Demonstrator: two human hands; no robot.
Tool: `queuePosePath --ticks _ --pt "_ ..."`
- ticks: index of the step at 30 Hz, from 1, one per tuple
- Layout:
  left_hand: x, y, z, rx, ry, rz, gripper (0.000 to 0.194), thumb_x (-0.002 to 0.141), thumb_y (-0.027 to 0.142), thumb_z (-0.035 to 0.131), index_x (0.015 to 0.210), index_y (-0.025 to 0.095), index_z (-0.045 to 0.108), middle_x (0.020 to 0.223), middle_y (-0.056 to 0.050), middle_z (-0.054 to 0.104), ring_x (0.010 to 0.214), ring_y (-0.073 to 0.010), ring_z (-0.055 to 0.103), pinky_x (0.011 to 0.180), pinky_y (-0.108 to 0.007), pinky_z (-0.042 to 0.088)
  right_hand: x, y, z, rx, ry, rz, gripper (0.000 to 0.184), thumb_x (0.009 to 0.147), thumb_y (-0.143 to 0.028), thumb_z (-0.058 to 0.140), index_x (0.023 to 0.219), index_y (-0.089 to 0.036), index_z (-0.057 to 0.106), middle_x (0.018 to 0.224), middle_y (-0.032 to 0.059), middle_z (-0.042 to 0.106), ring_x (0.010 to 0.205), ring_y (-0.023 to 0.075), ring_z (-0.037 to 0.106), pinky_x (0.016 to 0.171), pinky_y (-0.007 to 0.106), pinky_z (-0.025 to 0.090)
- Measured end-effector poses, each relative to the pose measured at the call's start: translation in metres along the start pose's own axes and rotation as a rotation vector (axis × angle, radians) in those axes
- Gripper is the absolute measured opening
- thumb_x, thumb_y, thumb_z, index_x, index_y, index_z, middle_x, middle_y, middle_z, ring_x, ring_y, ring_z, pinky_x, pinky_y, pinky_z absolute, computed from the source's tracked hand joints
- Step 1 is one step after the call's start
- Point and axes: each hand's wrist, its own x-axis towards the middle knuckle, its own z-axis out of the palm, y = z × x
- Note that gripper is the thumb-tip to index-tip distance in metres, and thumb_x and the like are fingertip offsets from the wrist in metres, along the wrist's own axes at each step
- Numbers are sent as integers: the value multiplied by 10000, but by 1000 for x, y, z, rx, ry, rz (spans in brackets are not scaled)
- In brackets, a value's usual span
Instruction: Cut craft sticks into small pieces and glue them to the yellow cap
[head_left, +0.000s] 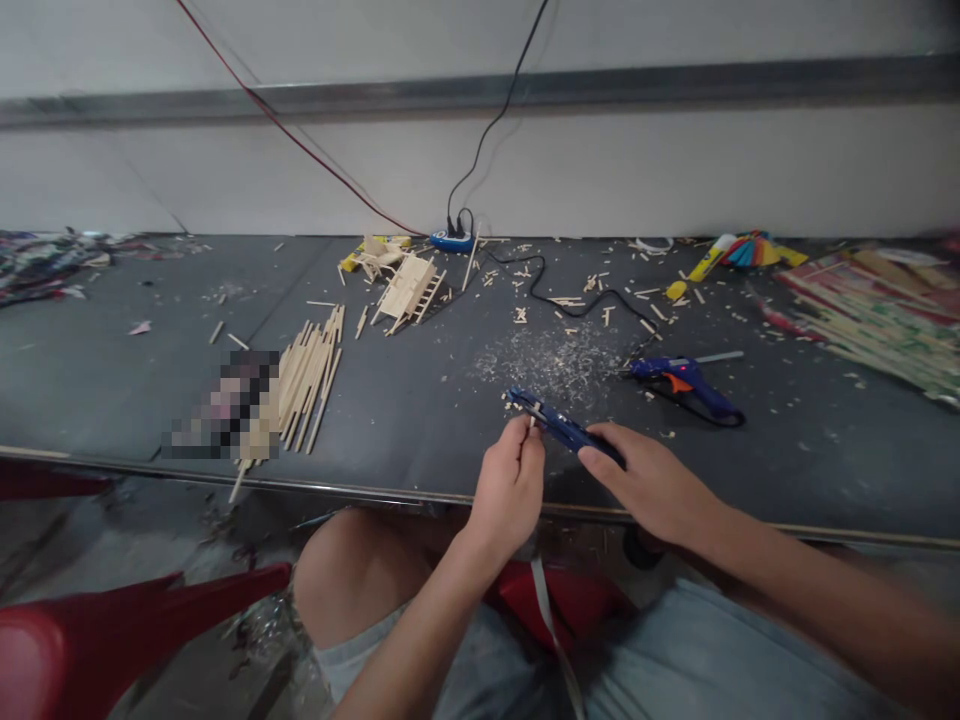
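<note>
Right hand (651, 478) grips a blue tool (561, 426); left hand (511, 480), near its far end, pinches a pale stick (533, 421) between fingers.

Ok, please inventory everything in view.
Table: one, dark grey, centre
Wall: one, whitish, behind table
Cables: several, red or black, back
Power socket: one, blue, back
Wooden models: two, pale, back
Loose sticks: many, pale, left
Stick pile: many, pale, far right
Clippings: many, pale, across table
Small items: several, yellow, table back
Fan-shaped item: one, multicoloured, back right
Heap: uncounted, mixed, far left
Glue gun: one, blue, right
Seats: at least two, red, below table
Hand tool: one, blue, centre
Piece: one, pale, at tool
Shorts: one, pale blue, bottom
Knee: one, bare, bottom
Left hand: one, bare, pinching piece
Right hand: one, bare, gripping tool
</note>
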Motion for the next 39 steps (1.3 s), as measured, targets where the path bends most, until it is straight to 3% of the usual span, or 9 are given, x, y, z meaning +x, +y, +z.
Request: queuePosePath --ticks 9,17,29,36,39 --pt "2 -1 0 -1 17 -24 239 913 323 357 793 177 502 631 34 456 591 -102 402 566 -212 308 3 -1 3 9 -9 -15 448 885 -524 356 1075 -185 578 1055 96 660 959 247 613 825 342 435" --pt "4 3 -2 -47 7 -14 254 911 344 360 778 179 499 631 32 448 577 -100 391 569 -213 316 5 -3 -8 -6 -3 -37 421 877 -515 372 1044 -193 588 1039 87 666 947 242 614 802 326 427" --pt "11 12 16 4 12 -58 261 913 322 337 712 195 445 600 27 458 566 -106 405 543 -228 293 11 6 -19 -35 -68 36 348 878 -491 366 840 -218 577 807 27 653 764 206 595 674 301 382" --pt "13 -8 9 56 -193 -119 295 897 403 370 820 196 565 677 -2 590 619 -126 530 564 -220 373 12 27 -22 -36 -191 117 475 868 -589 337 680 -223 572 680 19 653 706 209 613 624 286 381" --pt "15 -21 0 30 -146 -184 358 876 469 379 820 182 586 695 -12 600 607 -124 546 521 -202 397 10 42 -26 -5 -183 163 490 870 -590 332 676 -221 591 695 30 671 704 211 625 619 285 392"
